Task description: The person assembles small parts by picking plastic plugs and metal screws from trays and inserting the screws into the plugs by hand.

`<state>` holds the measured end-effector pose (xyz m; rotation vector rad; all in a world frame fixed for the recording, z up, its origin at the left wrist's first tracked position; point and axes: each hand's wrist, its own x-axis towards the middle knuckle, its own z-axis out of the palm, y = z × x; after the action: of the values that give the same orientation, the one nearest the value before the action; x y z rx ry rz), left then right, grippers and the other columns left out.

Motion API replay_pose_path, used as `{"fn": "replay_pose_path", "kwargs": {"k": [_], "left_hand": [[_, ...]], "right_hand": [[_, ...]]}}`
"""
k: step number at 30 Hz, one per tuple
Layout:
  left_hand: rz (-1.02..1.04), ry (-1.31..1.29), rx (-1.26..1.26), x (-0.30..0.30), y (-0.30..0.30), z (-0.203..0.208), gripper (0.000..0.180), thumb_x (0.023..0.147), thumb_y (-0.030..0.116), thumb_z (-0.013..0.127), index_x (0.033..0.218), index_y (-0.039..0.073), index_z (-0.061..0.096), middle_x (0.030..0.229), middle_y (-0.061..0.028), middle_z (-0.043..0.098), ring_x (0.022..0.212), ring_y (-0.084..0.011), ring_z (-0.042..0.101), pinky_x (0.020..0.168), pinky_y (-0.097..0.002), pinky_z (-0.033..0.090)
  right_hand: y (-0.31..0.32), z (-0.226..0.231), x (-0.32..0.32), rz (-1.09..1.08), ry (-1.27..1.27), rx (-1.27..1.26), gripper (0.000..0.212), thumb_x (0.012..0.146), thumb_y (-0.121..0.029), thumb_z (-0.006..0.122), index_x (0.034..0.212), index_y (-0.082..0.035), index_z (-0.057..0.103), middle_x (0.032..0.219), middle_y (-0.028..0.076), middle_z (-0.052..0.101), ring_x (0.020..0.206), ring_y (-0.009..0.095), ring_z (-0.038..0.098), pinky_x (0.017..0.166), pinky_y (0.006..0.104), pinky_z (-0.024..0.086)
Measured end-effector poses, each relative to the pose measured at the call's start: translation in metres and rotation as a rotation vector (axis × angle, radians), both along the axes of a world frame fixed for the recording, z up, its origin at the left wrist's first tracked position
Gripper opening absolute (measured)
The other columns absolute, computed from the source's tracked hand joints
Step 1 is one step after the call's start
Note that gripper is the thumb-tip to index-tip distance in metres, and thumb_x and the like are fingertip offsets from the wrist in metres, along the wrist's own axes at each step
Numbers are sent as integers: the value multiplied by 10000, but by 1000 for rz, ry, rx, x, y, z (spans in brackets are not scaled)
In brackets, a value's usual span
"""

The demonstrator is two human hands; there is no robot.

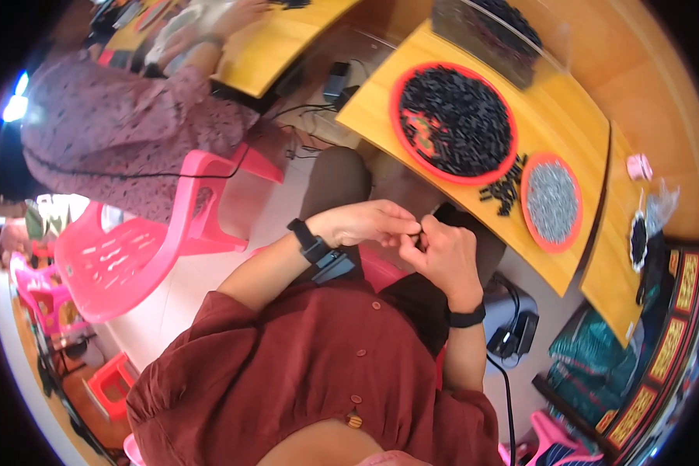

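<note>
Above my lap, my left hand point(374, 223) and my right hand point(447, 252) meet at the fingertips, both closed in a pinch. Between the right thumb and fingers shows a bit of a small dark piece point(417, 240); its kind is too small to make out. What the left fingertips grip is hidden. Beyond my hands, on the yellow table point(575, 132), a round red tray point(397, 116) holds a heap of short black pieces point(458, 116). Several loose black pieces point(506, 190) lie beside it. A smaller red tray point(579, 225) is filled with small silvery-grey parts point(550, 202).
A clear bin point(489, 39) of dark pieces stands at the table's back. To the left are a pink plastic chair point(124, 268) and a person in a patterned purple top point(124, 128) at another table. Cables point(307, 116) run across the floor. Green sacks point(594, 349) lie at right.
</note>
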<state>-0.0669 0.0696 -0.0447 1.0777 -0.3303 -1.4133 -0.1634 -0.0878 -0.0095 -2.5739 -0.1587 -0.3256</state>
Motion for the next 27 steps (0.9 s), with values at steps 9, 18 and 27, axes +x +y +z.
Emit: {"fn": "replay_pose_path", "kwargs": {"k": [9,18,27], "left_hand": [[125,-584,-2,-20,-10,8,511,990,416,395,772,-2,592,677,-24,585,634,-143,549,608,-295,440],[179,-1448,-25,-23,-24,-16,154,854,238,497,913,101,535,689,-123,612,673,-334,626,547,-441,464],[427,-506,42,-25,-39,10,421,995,373,397,780,55,568,599,31,468,563,-58,431,520,-219,337]], "right_hand": [[8,-9,-2,-13,-64,-2,190,713,-211,665,703,-67,541,551,71,572,496,263,591,456,363,462],[2,-32,-5,-65,-140,-27,168,722,-185,675,755,-82,546,557,83,563,506,274,593,453,374,464],[-26,-13,7,-415,-228,44,238,844,-231,623,734,-49,515,579,129,577,529,343,583,475,428,438]]}}
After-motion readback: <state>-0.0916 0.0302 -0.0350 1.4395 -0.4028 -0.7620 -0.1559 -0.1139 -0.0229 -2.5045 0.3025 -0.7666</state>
